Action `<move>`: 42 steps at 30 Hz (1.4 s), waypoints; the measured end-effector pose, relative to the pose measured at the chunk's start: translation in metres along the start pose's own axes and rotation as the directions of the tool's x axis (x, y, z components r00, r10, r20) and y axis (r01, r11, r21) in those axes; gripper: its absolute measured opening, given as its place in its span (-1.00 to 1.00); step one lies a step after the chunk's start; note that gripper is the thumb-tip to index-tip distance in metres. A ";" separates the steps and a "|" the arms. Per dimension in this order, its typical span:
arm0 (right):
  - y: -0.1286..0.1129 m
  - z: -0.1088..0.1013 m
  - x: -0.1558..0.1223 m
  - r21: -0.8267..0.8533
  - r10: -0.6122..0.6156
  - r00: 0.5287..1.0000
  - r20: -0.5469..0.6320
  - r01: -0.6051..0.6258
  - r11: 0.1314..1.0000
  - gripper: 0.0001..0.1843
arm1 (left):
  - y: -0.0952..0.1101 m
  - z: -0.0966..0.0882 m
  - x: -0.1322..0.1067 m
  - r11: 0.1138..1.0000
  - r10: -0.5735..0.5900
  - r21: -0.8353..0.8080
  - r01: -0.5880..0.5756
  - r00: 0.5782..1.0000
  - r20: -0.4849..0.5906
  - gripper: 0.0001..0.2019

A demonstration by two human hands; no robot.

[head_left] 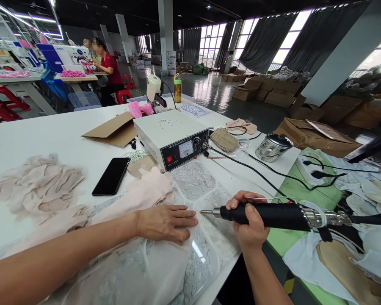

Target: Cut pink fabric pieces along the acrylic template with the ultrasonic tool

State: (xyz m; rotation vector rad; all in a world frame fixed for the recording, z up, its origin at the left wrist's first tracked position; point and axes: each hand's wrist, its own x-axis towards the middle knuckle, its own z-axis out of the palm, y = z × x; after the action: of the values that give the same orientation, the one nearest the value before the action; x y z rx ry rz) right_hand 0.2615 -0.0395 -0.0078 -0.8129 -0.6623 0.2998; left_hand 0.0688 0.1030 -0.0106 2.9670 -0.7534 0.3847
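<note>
My left hand (168,222) lies flat, fingers stretched out, on sheer pale fabric (127,267) spread over a clear template sheet (206,250) with curved outlines. In my right hand (252,222) is a black handheld ultrasonic cutter (269,215), my fingers wrapped round its body. Its metal tip points left, close to my left fingertips; whether it touches the fabric I cannot tell. A cable runs from the table's control box (173,137), which has a dial meter and a red switch. More pale pink fabric (149,186) is bunched beyond my left hand.
A black phone (111,176) and a heap of beige fabric strips (40,182) lie left. Cardboard (111,129), a lidded metal pot (273,148) and a bottle (177,90) stand farther back. Cables cross the right side. A person in red (109,67) sits at a sewing machine.
</note>
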 end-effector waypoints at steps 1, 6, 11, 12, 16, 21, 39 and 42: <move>0.000 -0.001 0.000 -0.004 0.000 1.000 -0.001 0.000 1.000 -0.87 | -0.001 0.000 0.000 1.000 0.001 0.001 -0.001 1.000 0.003 -0.84; 0.001 -0.002 0.001 -0.018 0.004 1.000 -0.011 -0.004 1.000 -0.86 | -0.002 0.000 0.001 1.000 -0.012 0.020 0.010 0.997 0.081 -0.82; 0.002 -0.001 0.000 -0.024 0.008 1.000 -0.028 -0.008 1.000 -0.86 | -0.003 0.000 0.000 1.000 -0.004 -0.011 0.005 0.997 0.082 -0.81; 0.002 0.000 0.001 -0.023 0.008 0.999 -0.031 -0.009 1.000 -0.86 | -0.004 0.001 0.000 1.000 0.000 -0.017 0.001 0.997 0.076 -0.80; -0.004 0.000 -0.001 -0.012 0.020 0.999 -0.027 -0.020 1.000 -0.86 | -0.005 0.003 -0.001 0.999 -0.008 -0.045 0.011 0.998 0.069 -0.82; -0.026 -0.003 -0.013 0.048 0.085 0.995 0.045 -0.087 0.995 -0.82 | -0.003 0.003 0.001 0.990 -0.051 -0.127 0.068 0.990 0.131 -0.85; -0.042 0.008 -0.042 -0.005 0.214 0.965 0.150 -0.215 0.977 -0.82 | -0.001 -0.001 0.004 0.815 -0.202 -0.517 0.262 0.964 0.170 -0.94; -0.041 0.009 -0.043 -0.002 0.214 0.963 0.162 -0.216 0.976 -0.82 | -0.001 0.001 0.002 0.765 -0.237 -0.591 0.255 0.965 0.109 -0.91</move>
State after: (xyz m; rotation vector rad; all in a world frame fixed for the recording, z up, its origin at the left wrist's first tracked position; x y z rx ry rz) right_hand 0.2228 -0.0823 0.0094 -0.8527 -0.7231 0.5724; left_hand 0.0716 0.1029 -0.0105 2.4105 -0.3720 0.0592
